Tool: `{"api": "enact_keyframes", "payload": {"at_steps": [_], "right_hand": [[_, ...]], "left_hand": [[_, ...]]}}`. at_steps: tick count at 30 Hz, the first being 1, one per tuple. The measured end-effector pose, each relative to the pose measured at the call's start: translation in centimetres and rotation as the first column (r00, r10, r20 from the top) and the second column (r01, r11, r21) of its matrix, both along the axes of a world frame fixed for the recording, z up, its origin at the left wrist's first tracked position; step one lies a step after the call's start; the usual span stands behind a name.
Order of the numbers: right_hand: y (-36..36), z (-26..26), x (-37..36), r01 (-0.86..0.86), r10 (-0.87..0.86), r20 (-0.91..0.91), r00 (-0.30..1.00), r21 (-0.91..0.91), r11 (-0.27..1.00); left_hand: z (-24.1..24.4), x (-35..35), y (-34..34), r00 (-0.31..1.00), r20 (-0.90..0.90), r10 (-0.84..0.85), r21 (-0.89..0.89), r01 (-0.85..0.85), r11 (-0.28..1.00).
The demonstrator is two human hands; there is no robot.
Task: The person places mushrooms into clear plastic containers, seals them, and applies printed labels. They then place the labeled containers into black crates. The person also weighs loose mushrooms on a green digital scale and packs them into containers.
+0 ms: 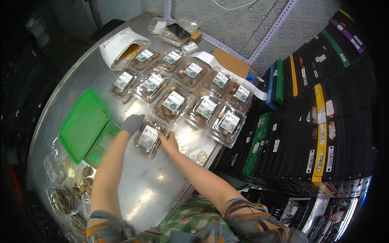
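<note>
Between my two hands is a clear plastic clamshell container (149, 145) with brown produce inside and a printed label on its lid. My left hand (132, 124), in a grey glove, grips its upper left side. Bare, my right hand (169, 143) holds the right edge with fingers and thumb. Beyond them, several more labelled clamshells stand in rows, the nearest being one container (170, 104) just above my hands. Left of my left forearm sits a green scale (103, 144) with a green tray (85, 126) on it.
Loose brown tubers (86, 182) and unlabelled clamshells (59, 200) lie at the lower left. A white bag (121, 45), a phone (178, 31) and a label roll (189, 47) are at the back. Rubber bands (202, 156) lie near the right edge. Stacked black crates (291, 127) stand to the right.
</note>
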State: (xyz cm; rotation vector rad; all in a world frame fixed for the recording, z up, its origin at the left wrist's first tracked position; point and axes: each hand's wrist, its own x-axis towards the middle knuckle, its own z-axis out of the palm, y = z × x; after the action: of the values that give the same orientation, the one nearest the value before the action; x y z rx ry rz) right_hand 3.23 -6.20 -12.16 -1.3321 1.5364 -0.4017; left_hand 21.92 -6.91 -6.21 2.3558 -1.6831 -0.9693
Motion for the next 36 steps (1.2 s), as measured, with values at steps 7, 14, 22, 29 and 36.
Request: {"api": "enact_keyframes", "payload": {"at_steps": [7, 14, 22, 29, 36], "right_hand": [[2.5, 1.7, -3.9, -0.294, 0.233, 0.403, 0.885, 0.094, 0.951], [5.9, 3.1, -11.3, -0.667, 0.361, 0.659, 0.66, 0.292, 0.685], [9.2, 5.1, -19.9, -0.577, 0.287, 0.667, 0.687, 0.262, 0.773], [12.1, 10.3, -26.9, -0.097, 0.05, 0.34, 0.939, 0.122, 0.988], [20.1, 19.0, -44.5, 0.555, -0.358, 0.931, 0.076, 0.259, 0.79]], "left_hand": [[-0.5, -1.7, 9.3, 0.391, -0.547, 0.74, 0.497, -0.56, 0.663], [-2.3, -9.8, 21.1, -0.272, -0.588, 0.761, 0.806, -0.279, 0.523], [2.2, -18.6, 23.1, -0.303, -0.659, 0.688, 0.752, -0.231, 0.618], [4.1, -23.0, 19.7, -0.144, -0.751, 0.644, 0.659, -0.116, 0.743], [16.4, -35.7, 16.1, -0.342, -0.891, 0.298, 0.213, 0.264, 0.941]]}}
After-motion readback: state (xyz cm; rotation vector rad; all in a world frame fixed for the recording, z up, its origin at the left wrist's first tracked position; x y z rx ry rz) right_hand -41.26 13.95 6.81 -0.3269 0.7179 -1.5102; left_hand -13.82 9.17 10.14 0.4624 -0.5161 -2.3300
